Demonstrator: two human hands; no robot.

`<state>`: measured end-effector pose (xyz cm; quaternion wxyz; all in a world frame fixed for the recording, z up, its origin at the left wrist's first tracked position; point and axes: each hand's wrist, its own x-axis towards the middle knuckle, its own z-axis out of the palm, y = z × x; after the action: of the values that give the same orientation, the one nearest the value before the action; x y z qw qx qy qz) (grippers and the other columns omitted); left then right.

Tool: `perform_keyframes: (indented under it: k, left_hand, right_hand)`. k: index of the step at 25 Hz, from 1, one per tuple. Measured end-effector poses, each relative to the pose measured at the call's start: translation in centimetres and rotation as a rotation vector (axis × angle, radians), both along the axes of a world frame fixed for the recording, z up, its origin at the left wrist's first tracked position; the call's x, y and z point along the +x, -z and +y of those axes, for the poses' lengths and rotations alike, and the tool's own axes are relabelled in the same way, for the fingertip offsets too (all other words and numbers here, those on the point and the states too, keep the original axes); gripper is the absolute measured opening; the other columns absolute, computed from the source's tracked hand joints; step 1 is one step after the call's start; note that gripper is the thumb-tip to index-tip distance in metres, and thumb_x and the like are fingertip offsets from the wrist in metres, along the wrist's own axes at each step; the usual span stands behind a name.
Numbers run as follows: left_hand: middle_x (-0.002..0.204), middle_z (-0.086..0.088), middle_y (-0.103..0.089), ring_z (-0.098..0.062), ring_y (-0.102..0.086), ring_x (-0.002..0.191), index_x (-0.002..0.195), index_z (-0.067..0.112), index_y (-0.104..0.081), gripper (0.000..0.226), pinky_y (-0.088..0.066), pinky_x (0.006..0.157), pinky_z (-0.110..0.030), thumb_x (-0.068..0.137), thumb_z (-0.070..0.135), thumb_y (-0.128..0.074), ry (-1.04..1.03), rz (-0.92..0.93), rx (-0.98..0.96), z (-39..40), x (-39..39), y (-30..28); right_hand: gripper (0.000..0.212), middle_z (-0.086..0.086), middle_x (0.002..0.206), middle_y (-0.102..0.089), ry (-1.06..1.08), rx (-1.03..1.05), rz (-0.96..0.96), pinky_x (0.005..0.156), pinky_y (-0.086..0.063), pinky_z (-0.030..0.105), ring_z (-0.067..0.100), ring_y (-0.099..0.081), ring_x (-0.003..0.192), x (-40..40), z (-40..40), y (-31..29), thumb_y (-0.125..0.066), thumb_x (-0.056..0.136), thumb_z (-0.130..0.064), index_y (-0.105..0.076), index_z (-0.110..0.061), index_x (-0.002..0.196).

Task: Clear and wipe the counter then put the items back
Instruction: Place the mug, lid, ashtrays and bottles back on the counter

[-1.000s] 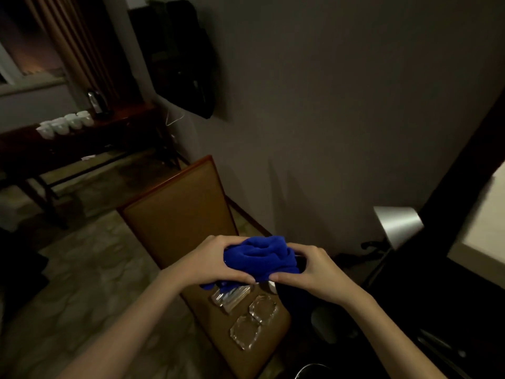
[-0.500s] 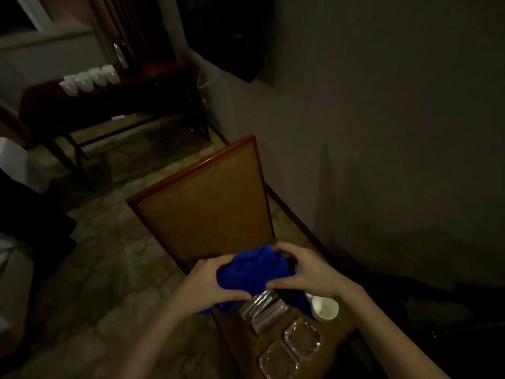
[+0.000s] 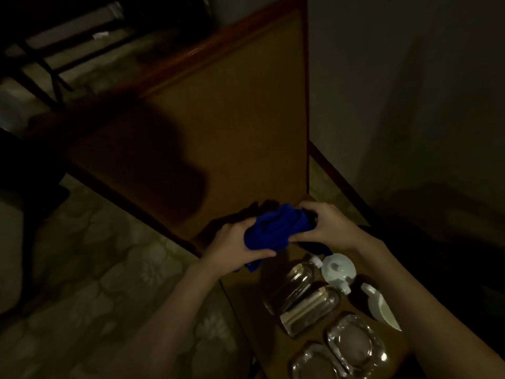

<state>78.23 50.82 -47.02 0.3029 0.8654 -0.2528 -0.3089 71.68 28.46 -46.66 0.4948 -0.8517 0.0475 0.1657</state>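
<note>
Since the earlier frame, view tilted downward; bunched blue cloth [image 3: 276,229] remains at frame centre above the brown wooden counter [image 3: 218,138]. Left hand [image 3: 240,247] and right hand [image 3: 325,228] grip it, fingers curled. Fold it into a flat pad before wiping, clear of the clear glass bottles [image 3: 303,299] at lower right.

Below your right hand [image 3: 326,229], the nearest glass ashtray [image 3: 314,363] runs off the bottom edge; your forearm hides part of the white cup [image 3: 381,305].

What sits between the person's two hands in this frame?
In the head view, a bunched blue cloth fills the gap; left hand and right hand both grip it.
</note>
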Motion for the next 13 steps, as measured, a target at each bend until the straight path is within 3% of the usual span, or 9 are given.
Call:
perform_keyframes:
  k: [4, 6, 8, 10, 13]
  left_hand:
    - [0.127, 0.003, -0.059, -0.015, -0.054, 0.118, 0.134, 0.021, -0.048, 0.074, -0.049, 0.092, -0.029, 0.071, 0.046, -0.078, 0.008, -0.060, 0.077, -1.8, 3.1, 7.3]
    - [0.128, -0.001, -0.059, -0.018, -0.054, 0.118, 0.133, 0.018, -0.048, 0.072, -0.046, 0.086, -0.024, 0.073, 0.044, -0.078, 0.011, -0.069, 0.148, -2.8, 3.4, 10.4]
    - [0.128, -0.002, -0.059, -0.020, -0.054, 0.118, 0.132, 0.018, -0.049, 0.067, -0.041, 0.082, -0.022, 0.075, 0.042, -0.077, 0.013, -0.045, 0.201, -3.4, 3.0, 12.7]
    - [0.126, -0.002, -0.060, -0.020, -0.055, 0.118, 0.129, 0.019, -0.051, 0.064, -0.041, 0.083, -0.023, 0.075, 0.040, -0.078, 0.025, -0.018, 0.219, -3.9, 2.7, 14.3]
    - [0.128, -0.001, -0.058, -0.020, -0.053, 0.119, 0.130, 0.019, -0.050, 0.069, -0.043, 0.085, -0.024, 0.071, 0.040, -0.080, 0.055, 0.028, 0.219, -4.0, 3.1, 14.8]
  right_hand:
    - [0.051, -0.010, 0.112, -0.063, 0.047, -0.056, 0.004, 0.085, -0.044, 0.010, 0.003, -0.059, 0.100, 2.8, -0.5, 7.5, -0.081, 0.071, -0.033, -0.060, -0.023, 0.117]
    - [0.048, -0.005, 0.110, -0.065, 0.050, -0.091, 0.009, 0.078, -0.042, 0.004, 0.006, -0.059, 0.098, 3.1, -0.4, 11.0, -0.079, 0.075, -0.025, -0.061, -0.015, 0.118]
    - [0.047, 0.004, 0.109, -0.067, 0.037, -0.164, 0.040, 0.075, -0.046, 0.014, 0.014, -0.062, 0.097, 3.0, -0.2, 13.7, -0.078, 0.077, -0.019, -0.060, -0.009, 0.119]
    - [0.054, 0.010, 0.116, -0.064, 0.025, -0.241, 0.105, 0.082, -0.050, 0.029, 0.024, -0.061, 0.105, 2.7, 0.0, 15.6, -0.077, 0.077, -0.018, -0.054, -0.007, 0.125]
    - [0.069, 0.012, 0.130, -0.057, 0.048, -0.265, 0.126, 0.089, -0.050, 0.032, 0.025, -0.058, 0.113, 2.2, 0.2, 15.9, -0.077, 0.077, -0.015, -0.043, -0.009, 0.137]
